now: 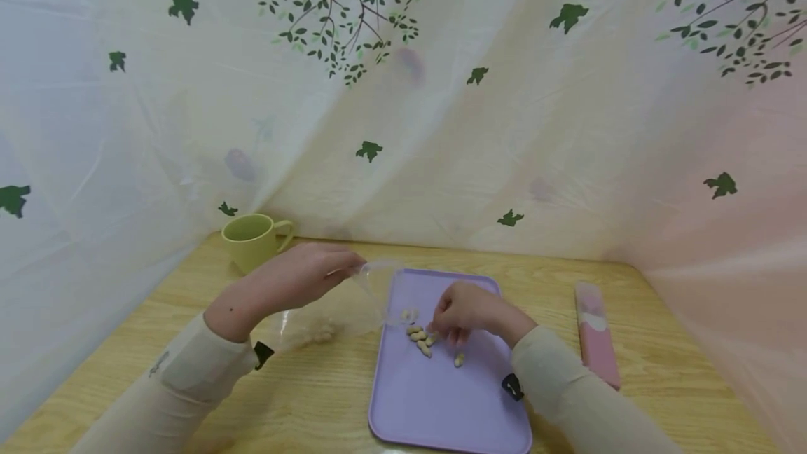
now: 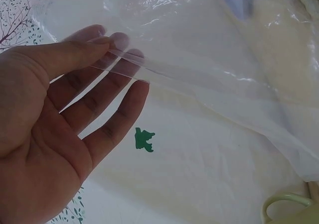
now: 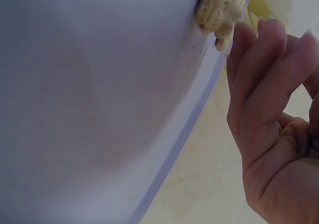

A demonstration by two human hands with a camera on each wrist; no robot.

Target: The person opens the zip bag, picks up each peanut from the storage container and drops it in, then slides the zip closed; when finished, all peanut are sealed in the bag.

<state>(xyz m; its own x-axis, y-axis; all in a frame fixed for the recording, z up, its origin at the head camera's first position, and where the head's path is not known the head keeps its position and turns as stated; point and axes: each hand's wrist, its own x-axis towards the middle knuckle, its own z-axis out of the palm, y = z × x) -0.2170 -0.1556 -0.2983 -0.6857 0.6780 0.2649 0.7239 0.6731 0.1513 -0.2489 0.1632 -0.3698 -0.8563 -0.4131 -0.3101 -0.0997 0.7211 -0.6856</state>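
My left hand [image 1: 296, 279] pinches the upper edge of a clear plastic bag [image 2: 199, 74] between thumb and fingers. The bag slants down toward the tray, with pale peanuts [image 1: 321, 333] inside it on the table side. On the lilac tray [image 1: 435, 405] lie several loose peanuts [image 1: 424, 347], and a single peanut [image 1: 459, 360] is below my right hand. That right hand [image 1: 469, 310] hovers over the tray by the bag's mouth, its fingers bent, fingertips close to the peanuts. Whether anything is between its thumb and index finger is hidden.
A yellow-green mug [image 1: 251, 240] stands at the back left, behind my left wrist. Right of the tray lies a pink-and-white narrow packet [image 1: 597, 342]. A pale curtain [image 1: 441, 160] with leaf prints closes off the back and sides of the wooden table [image 1: 302, 398].
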